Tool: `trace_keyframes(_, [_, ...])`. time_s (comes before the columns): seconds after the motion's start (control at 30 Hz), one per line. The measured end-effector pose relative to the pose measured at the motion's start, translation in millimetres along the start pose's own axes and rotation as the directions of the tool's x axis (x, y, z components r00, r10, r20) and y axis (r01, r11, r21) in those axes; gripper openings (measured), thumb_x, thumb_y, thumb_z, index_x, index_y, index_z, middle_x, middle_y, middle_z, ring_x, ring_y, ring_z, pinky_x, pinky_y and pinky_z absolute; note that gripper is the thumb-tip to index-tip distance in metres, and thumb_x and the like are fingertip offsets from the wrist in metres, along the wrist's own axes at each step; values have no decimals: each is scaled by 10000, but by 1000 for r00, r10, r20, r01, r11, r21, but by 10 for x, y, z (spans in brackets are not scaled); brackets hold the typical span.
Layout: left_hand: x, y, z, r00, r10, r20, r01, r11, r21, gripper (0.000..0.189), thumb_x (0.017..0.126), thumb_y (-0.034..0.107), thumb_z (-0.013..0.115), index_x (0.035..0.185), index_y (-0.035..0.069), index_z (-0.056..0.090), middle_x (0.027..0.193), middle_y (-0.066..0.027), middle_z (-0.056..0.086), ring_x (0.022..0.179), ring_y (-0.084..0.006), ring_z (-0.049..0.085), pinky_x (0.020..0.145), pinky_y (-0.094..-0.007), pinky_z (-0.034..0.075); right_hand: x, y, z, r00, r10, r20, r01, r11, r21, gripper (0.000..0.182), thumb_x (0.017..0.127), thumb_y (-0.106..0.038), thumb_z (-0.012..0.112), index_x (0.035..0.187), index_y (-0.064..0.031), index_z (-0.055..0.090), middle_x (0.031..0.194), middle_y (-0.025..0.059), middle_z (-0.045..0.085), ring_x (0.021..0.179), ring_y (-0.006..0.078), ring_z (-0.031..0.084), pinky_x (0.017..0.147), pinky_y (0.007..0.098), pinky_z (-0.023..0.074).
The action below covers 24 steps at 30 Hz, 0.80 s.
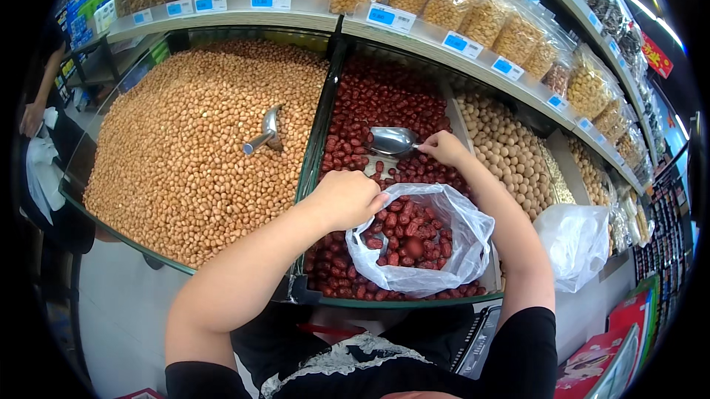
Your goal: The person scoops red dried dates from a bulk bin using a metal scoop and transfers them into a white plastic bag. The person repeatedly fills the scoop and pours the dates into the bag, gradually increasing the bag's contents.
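My left hand (349,199) grips the rim of a clear plastic bag (471,232) at its upper left edge. Dried red dates (407,227) lie inside the bag, which rests open over the near part of the bin of red dates (388,91). Farther in, my right hand (444,148) holds the handle of a metal scoop (394,140) over the dates. Little or nothing shows in the scoop's bowl. A pale patch of the bin's bottom is visible below the scoop.
Left is a large bin of shelled peanuts (194,138) with another metal scoop (269,131) in it. Right are a bin of round tan nuts or dried fruit (507,155) and a white plastic bag (574,243). A shelf (310,20) runs behind. A person (41,105) stands far left.
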<state>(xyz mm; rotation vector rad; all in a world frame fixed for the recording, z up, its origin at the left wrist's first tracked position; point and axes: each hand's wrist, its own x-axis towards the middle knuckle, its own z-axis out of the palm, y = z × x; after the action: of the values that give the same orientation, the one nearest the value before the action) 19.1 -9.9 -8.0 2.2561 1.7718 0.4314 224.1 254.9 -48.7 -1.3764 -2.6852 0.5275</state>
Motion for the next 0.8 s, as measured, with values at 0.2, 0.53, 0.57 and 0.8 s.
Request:
trace_keyframes(0.2, [-29, -24, -34, 999, -28, 18, 28, 1000, 7, 452, 994, 383, 462, 785, 63, 704, 729, -162, 674, 744, -365, 670, 715, -482, 529, 149, -68, 548, 991, -9, -132, 17, 998, 58, 299, 905, -303, 668, 988, -21, 719, 856, 143, 729, 801, 281, 694, 778, 384, 528])
trace_keyframes(0.53, [54, -100, -2, 1000, -13, 13, 14, 995, -101, 459, 987, 402, 473, 794, 56, 704, 746, -171, 674, 766, -367, 664, 715, -484, 515, 161, 4, 757, 978, 205, -36, -169, 881, 442, 260, 924, -291, 658, 944, -38, 711, 832, 63, 719, 773, 160, 654, 758, 322, 498])
trace_keyframes(0.57, [68, -107, -1, 1000, -6, 14, 7, 993, -121, 461, 987, 405, 474, 797, 55, 705, 741, -173, 672, 763, -367, 663, 714, -485, 514, 140, -12, 712, 978, 201, -49, -153, 862, 483, 259, 928, -282, 653, 942, -29, 708, 824, 60, 714, 759, 145, 643, 742, 309, 494])
trace_keyframes(0.8, [92, -107, 56, 996, -92, 22, 86, 796, -600, 429, 994, 345, 548, 791, -10, 677, 609, -109, 598, 557, -190, 570, 583, -372, 456, -504, -121, 92, 942, 302, -147, -105, 681, 725, 456, 953, -451, 592, 838, -28, 715, 680, 30, 650, 610, 107, 537, 595, 288, 420])
